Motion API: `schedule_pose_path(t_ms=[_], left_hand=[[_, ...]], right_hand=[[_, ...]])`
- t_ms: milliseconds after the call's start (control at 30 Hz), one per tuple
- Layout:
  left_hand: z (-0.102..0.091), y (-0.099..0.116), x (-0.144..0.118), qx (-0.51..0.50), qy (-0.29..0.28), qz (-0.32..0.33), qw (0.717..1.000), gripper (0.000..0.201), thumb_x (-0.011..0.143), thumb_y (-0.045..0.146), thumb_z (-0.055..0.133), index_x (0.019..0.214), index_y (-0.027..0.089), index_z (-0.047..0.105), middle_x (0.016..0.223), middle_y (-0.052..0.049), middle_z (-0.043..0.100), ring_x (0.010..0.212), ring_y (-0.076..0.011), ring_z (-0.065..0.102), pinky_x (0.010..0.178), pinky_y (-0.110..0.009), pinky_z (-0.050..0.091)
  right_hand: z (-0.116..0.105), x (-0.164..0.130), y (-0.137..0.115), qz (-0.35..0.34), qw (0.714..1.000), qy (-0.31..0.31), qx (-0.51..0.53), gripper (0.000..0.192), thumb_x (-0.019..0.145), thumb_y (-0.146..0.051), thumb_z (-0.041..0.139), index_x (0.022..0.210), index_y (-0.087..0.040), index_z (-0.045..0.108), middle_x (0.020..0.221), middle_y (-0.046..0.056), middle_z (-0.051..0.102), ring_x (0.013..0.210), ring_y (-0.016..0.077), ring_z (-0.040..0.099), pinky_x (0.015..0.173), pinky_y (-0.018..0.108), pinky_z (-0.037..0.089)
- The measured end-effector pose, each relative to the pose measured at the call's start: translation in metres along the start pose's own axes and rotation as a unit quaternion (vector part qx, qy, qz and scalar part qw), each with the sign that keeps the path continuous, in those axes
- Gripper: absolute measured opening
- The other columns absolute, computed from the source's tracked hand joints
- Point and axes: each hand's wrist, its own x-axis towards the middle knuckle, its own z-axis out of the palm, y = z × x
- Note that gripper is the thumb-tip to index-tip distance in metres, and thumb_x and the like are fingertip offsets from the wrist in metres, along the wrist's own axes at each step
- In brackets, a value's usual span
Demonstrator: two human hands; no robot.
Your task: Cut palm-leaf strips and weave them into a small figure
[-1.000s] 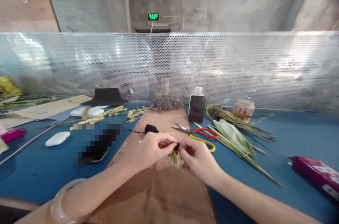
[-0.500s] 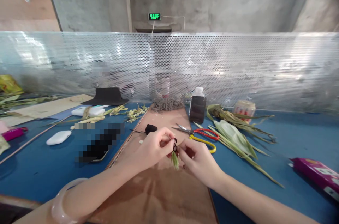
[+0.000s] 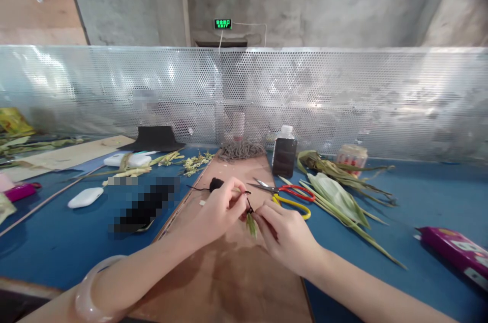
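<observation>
My left hand (image 3: 223, 206) is closed in a pinch on a thin black cord (image 3: 249, 203), which runs from its fingertips toward the right hand. My right hand (image 3: 284, 226) pinches around the cord's lower end, at the top of a small green leaf bundle (image 3: 251, 225) that hangs tip down between the hands. The fingers partly hide how cord and leaf join. Just behind the left hand lies a small ball of black yarn (image 3: 215, 184) with a loose tail. Scissors (image 3: 275, 189) with one red and one yellow handle rest open beyond the right hand.
Beneath the hands runs a brown board (image 3: 229, 282) on a blue table. Right of it are green husk leaves (image 3: 337, 196), a phone (image 3: 284, 157) against a bottle, and a purple packet (image 3: 455, 252). Leftward lie a white case (image 3: 86, 198) and dried stems. Grey cord (image 3: 241, 150) is heaped behind.
My left hand has drawn slightly up and left, away from the right one. A short taut stretch of black cord now shows between them. The leaf bundle still hangs by the right fingertips.
</observation>
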Motion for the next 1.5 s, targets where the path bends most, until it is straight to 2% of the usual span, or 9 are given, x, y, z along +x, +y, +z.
schedule_pose_path(t_ms=[267, 500, 800, 1100, 1300, 1500], left_hand=[[-0.002, 0.008, -0.007, 0.026, 0.05, 0.03, 0.998, 0.017, 0.086, 0.031, 0.044, 0.098, 0.019, 0.042, 0.071, -0.002, 0.061, 0.062, -0.0131, 0.06, 0.059, -0.025, 0.049], [-0.001, 0.013, -0.01, 0.01, 0.087, 0.016, 0.996, 0.023, 0.086, 0.035, 0.046, 0.101, 0.018, 0.042, 0.071, -0.005, 0.065, 0.066, -0.0172, 0.065, 0.061, -0.028, 0.052], [0.0, 0.017, -0.011, -0.037, 0.131, -0.008, 0.991, 0.023, 0.084, 0.036, 0.05, 0.097, 0.019, 0.043, 0.068, -0.005, 0.066, 0.069, -0.0207, 0.067, 0.06, -0.029, 0.053], [0.003, 0.016, -0.009, -0.094, 0.129, -0.022, 0.987, 0.024, 0.083, 0.037, 0.052, 0.096, 0.021, 0.04, 0.071, -0.006, 0.069, 0.069, -0.0204, 0.068, 0.06, -0.03, 0.054], [0.005, 0.017, -0.006, -0.147, 0.124, -0.03, 0.981, 0.023, 0.085, 0.036, 0.049, 0.096, 0.019, 0.037, 0.071, -0.005, 0.069, 0.07, -0.0202, 0.069, 0.064, -0.034, 0.055], [0.004, 0.016, -0.002, -0.174, 0.094, -0.051, 0.979, 0.025, 0.085, 0.039, 0.048, 0.096, 0.019, 0.037, 0.072, -0.006, 0.068, 0.071, -0.0209, 0.069, 0.064, -0.035, 0.056]], right_hand=[[0.003, -0.001, 0.001, 0.014, 0.998, 0.001, 0.062, 0.019, 0.087, -0.013, 0.039, 0.077, -0.018, 0.054, 0.073, 0.004, 0.058, 0.063, 0.0133, 0.052, 0.056, 0.022, 0.036], [0.003, -0.002, 0.0, 0.012, 0.996, 0.007, 0.083, 0.018, 0.086, -0.011, 0.04, 0.076, -0.018, 0.054, 0.068, 0.004, 0.056, 0.059, 0.0125, 0.051, 0.054, 0.021, 0.035], [-0.002, -0.001, -0.002, -0.003, 0.996, 0.021, 0.083, 0.019, 0.083, -0.01, 0.04, 0.068, -0.017, 0.05, 0.06, 0.001, 0.048, 0.052, 0.0103, 0.042, 0.05, 0.021, 0.029], [-0.002, 0.0, -0.006, -0.028, 0.996, 0.04, 0.078, 0.023, 0.079, -0.008, 0.04, 0.059, -0.019, 0.038, 0.057, 0.0, 0.044, 0.051, 0.0095, 0.039, 0.049, 0.021, 0.027], [-0.003, -0.003, -0.008, -0.045, 0.997, 0.03, 0.058, 0.022, 0.08, -0.009, 0.039, 0.061, -0.019, 0.036, 0.059, 0.0, 0.044, 0.051, 0.0095, 0.037, 0.049, 0.022, 0.025], [0.003, -0.002, -0.005, 0.014, 0.997, 0.019, 0.073, 0.018, 0.083, -0.015, 0.04, 0.066, -0.02, 0.038, 0.06, -0.001, 0.044, 0.051, 0.0097, 0.038, 0.049, 0.022, 0.026]])
